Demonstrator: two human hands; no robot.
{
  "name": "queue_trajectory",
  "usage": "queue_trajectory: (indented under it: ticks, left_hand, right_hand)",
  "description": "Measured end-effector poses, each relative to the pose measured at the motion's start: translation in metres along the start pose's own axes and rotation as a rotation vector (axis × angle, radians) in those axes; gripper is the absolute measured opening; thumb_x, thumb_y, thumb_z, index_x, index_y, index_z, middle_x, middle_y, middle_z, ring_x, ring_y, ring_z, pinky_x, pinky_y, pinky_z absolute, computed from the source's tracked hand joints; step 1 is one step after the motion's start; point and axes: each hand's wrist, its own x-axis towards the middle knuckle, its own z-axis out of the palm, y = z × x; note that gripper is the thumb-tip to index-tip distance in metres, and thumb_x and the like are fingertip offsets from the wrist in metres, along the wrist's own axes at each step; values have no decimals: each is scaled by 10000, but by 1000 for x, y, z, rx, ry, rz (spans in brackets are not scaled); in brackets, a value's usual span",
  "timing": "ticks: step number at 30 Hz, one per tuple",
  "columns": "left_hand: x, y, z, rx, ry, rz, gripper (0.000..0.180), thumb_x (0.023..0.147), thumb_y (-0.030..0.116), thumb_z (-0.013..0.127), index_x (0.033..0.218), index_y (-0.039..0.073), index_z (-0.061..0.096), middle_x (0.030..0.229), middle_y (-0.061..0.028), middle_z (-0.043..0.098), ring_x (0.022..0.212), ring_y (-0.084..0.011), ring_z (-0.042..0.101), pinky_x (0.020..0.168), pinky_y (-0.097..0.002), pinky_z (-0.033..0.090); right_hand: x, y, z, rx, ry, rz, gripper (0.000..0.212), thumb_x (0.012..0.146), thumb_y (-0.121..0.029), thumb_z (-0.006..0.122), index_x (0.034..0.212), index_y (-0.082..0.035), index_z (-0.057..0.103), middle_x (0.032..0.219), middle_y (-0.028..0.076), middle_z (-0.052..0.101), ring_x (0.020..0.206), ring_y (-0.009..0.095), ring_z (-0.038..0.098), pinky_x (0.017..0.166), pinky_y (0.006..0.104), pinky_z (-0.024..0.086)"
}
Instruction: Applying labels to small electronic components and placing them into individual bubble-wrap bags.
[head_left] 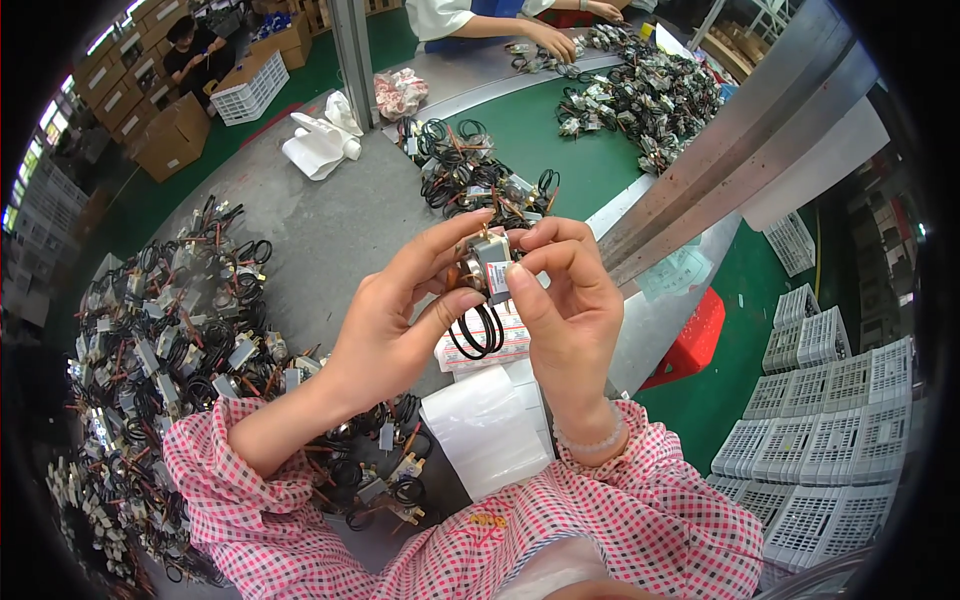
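Note:
Held up over the bench is a small grey, metal-cased electrical part that looks like a thermostat [472,266], with a loop of black tubing hanging below it. My left hand [395,305] grips its left side between thumb and fingers. On the other side, my right hand [568,310] pinches it, the thumb pressed against a white and red label [497,277] on its face. Under the hands lies a sheet of red-and-white labels [480,345]. Nearer to me, a strip of glossy white paper [485,430] spreads over the bench edge.
A large heap of similar parts [165,350] covers the bench at left; a smaller pile [470,170] sits ahead. A metal post [730,150] rises at right. Beyond it are a red bin [690,340] and stacked white crates [810,430]. Across the green belt, a co-worker's hand [550,40] handles parts.

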Motion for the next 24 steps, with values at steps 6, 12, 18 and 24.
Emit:
queue_trajectory:
  ticks: [6,12,18,24]
  left_hand:
    - [-1,-2,0,-2,44,32,510,846,0,557,1324,51,388,1111,-89,575,937,-120,557,828,-286,463]
    - [0,-2,0,-11,43,59,506,848,-3,553,1323,44,385,1130,-94,568,955,-121,554,830,-281,459]
    - [1,2,1,-23,31,43,503,853,-3,545,1325,31,374,1143,-96,563,973,-124,554,840,-280,453]
    - [0,2,0,-39,25,33,500,861,1,537,1329,32,366,1169,-95,548,993,-124,544,863,-280,441]
  right_hand:
    - [-2,-3,4,-7,51,36,62,795,-5,615,815,-1,556,1033,76,464,1022,190,499,917,317,369]
    - [-1,-3,0,-2,-6,-8,59,803,60,584,844,49,543,1054,84,413,1047,179,504,830,265,531]
    - [0,-1,1,-7,-2,-13,65,799,64,586,848,50,546,1059,83,413,1048,177,503,838,263,530]
    - [-1,-4,6,3,50,43,61,796,0,613,821,4,558,1035,77,462,1012,176,489,912,308,381]
